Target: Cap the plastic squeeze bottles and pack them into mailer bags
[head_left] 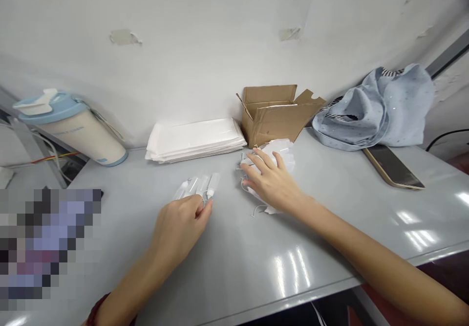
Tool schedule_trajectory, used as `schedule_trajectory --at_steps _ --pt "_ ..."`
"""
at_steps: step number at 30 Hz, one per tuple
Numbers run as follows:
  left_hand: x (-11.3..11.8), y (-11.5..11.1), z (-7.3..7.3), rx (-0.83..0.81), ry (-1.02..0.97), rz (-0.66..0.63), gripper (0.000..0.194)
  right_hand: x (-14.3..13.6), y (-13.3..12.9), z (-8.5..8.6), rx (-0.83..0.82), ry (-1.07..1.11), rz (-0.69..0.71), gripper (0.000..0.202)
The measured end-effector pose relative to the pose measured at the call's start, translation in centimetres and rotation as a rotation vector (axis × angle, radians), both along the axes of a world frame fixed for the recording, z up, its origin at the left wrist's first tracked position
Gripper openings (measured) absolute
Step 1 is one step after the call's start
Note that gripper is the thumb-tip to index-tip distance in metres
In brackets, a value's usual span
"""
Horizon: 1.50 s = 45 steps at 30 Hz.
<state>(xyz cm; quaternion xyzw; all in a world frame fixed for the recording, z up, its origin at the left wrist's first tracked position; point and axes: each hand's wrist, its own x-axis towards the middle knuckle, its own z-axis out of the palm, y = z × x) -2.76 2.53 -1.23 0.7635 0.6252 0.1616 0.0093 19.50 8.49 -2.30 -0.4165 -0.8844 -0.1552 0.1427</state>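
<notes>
Clear tubes (202,184) side by side at the curled left hand (183,218), over the bench (227,267); whether gripped, impossible to tell. Right hand (269,177) spread loosely on a stringy white pile (287,152), apart from the left. Seemingly mid-sorting, next calling for a careful pick free of tangles. Hidden: left fingertips, the tubes' near ends, the pile's middle.

Grey table (234,277), glossy. Clear tubes (201,185) at left hand (183,221), white pile (286,150) under right hand (267,177). White stack (196,138) beyond left hand. 1 box (278,125) just past right hand; 1 phone (395,169), 1 blue cloth (395,106) to its right. 1 bottle (82,133) well left of left hand.
</notes>
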Motion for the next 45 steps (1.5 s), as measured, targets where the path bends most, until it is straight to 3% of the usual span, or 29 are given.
schedule_trajectory --at_steps 7,16,25,29,34,38,40,42,45 --pt "0.1 -0.2 0.1 -0.010 -0.077 -0.016 0.042 0.2 1.1 -0.8 -0.036 -0.033 -0.064 0.036" --pt "0.2 -0.4 0.1 -0.021 -0.114 -0.028 0.042 0.9 1.2 -0.1 -0.083 -0.023 -0.112 0.029" --pt "0.3 -0.3 -0.3 -0.032 -0.107 -0.027 0.042 1.3 0.7 -0.1 -0.086 -0.023 -0.126 0.047" --pt "0.2 -0.4 -0.5 -0.034 -0.111 -0.030 0.043 1.3 0.7 -0.1 -0.098 0.051 -0.145 0.037" --pt "0.2 -0.5 -0.3 -0.038 -0.120 -0.041 0.042 1.4 0.6 0.1 -0.096 0.187 -0.116 0.026" --pt "0.4 -0.5 0.3 -0.078 -0.220 -0.030 0.040 1.4 -0.3 1.3 -0.106 0.560 0.064 0.021" --pt "0.6 -0.5 0.8 -0.159 -0.355 -0.009 0.030 1.2 -1.0 1.9 -0.174 0.732 0.146 0.018" --pt "0.6 -0.5 1.3 -0.261 -0.515 0.027 0.021 1.0 -1.8 2.4 -0.297 0.849 0.138 0.017" --pt "0.3 -0.4 1.8 -0.433 -0.722 0.050 0.033 0.6 -2.8 2.9 -0.487 1.020 0.099 0.017"
